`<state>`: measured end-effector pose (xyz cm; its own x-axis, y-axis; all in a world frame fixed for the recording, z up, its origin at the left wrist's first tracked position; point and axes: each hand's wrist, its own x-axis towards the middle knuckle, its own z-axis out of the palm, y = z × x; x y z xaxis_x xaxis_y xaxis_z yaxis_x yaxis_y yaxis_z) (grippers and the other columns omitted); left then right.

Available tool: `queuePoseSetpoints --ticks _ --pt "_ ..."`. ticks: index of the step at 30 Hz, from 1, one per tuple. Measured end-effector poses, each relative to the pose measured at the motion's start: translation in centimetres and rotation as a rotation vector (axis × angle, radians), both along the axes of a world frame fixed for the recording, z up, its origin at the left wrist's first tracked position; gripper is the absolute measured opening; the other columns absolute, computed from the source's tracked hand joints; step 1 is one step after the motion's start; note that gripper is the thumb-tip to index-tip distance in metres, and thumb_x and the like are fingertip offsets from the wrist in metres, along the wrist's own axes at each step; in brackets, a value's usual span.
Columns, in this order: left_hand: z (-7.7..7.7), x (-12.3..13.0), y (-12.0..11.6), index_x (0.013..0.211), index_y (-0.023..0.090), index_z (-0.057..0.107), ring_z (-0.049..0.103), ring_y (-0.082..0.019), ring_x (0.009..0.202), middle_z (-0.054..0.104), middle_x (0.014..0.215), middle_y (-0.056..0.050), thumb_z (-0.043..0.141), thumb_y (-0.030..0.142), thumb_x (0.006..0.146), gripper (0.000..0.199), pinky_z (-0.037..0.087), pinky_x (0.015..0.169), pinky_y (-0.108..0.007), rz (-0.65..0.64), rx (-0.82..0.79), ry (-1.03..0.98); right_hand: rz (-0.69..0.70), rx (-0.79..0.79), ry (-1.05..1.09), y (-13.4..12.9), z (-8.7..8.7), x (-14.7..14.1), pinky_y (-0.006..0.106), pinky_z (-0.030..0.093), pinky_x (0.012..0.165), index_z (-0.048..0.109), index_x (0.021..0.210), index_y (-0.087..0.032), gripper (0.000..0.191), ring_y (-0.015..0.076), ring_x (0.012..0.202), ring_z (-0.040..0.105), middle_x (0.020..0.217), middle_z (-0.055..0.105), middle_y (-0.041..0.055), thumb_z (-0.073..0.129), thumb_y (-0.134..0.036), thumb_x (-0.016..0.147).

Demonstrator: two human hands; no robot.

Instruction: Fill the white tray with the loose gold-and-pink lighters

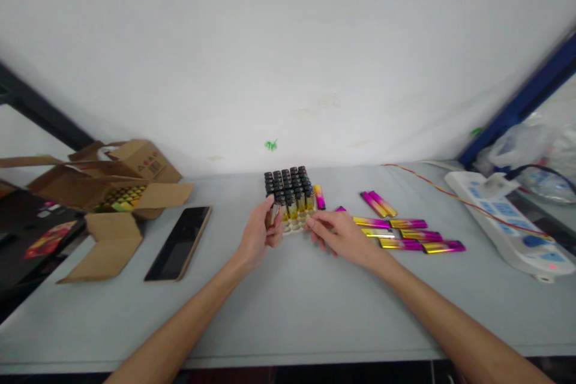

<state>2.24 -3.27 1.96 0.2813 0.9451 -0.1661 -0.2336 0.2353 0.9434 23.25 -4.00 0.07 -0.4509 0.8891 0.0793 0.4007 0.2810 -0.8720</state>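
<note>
Apparently clamps a small silvery cylinder (273,213) in the left hand (260,229), long axis near upright, at eight o'clock from a pale, pocketed tray (294,225) of black-topped yellow lighters (290,192). Holds the right hand (337,233) apart at four o'clock, near that tray; cannot tell about anything pinched. Farther out, shows a grey tabletop (315,312), magenta-and-yellow sticks (411,224) toward three, a black phone (180,243) toward nine, a white wall (288,60) at twelve.

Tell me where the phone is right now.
In the head view, the phone lies left of centre on the table, between the open cardboard box and the left hand.
</note>
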Motion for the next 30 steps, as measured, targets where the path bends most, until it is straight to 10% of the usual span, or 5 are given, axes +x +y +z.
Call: queuePoseSetpoints --ticks 5,14,18,30 --pt "0.5 -0.2 0.0 0.09 0.021 0.054 0.025 -0.006 0.038 0.037 0.052 0.011 0.057 0.064 0.096 0.043 0.023 0.041 -0.018 -0.016 0.167 -0.034 0.006 0.381 -0.326 0.4 0.8 0.8 0.03 0.048 0.077 0.068 0.094 -0.019 0.029 0.0196 0.08 0.069 0.09 0.075 0.0061 0.046 -0.029 0.108" --pt "2.2 -0.9 0.8 0.109 0.019 0.072 0.067 -0.016 0.082 0.07 0.091 -0.005 0.062 0.039 0.101 0.023 0.055 0.076 -0.029 0.094 0.727 0.369 0.037 0.393 -0.613 -0.3 0.9 0.3 0.031 0.051 0.077 0.066 0.111 -0.017 0.024 0.0245 0.094 0.074 0.112 0.076 0.0103 0.05 -0.034 0.108" --pt "2.8 -0.4 2.0 0.108 0.023 0.078 0.066 -0.021 0.109 0.071 0.112 -0.008 0.068 0.03 0.097 0.016 0.052 0.098 -0.035 0.107 1.023 0.622 0.03 0.387 -0.663 -0.8 1.1 -0.1 0.031 0.052 0.075 0.065 0.113 -0.017 0.027 0.0263 0.095 0.075 0.112 0.077 0.0109 0.045 -0.035 0.11" --pt "2.4 -0.5 4.6 0.098 0.018 0.073 0.061 -0.022 0.094 0.075 0.094 -0.007 0.069 0.028 0.096 0.01 0.051 0.09 -0.039 -0.103 1.319 1.025 0.015 0.391 -0.748 -1.9 1.3 -1.0 0.036 0.057 0.075 0.061 0.122 -0.015 0.028 0.0299 0.096 0.076 0.111 0.077 0.0153 0.042 -0.03 0.109"
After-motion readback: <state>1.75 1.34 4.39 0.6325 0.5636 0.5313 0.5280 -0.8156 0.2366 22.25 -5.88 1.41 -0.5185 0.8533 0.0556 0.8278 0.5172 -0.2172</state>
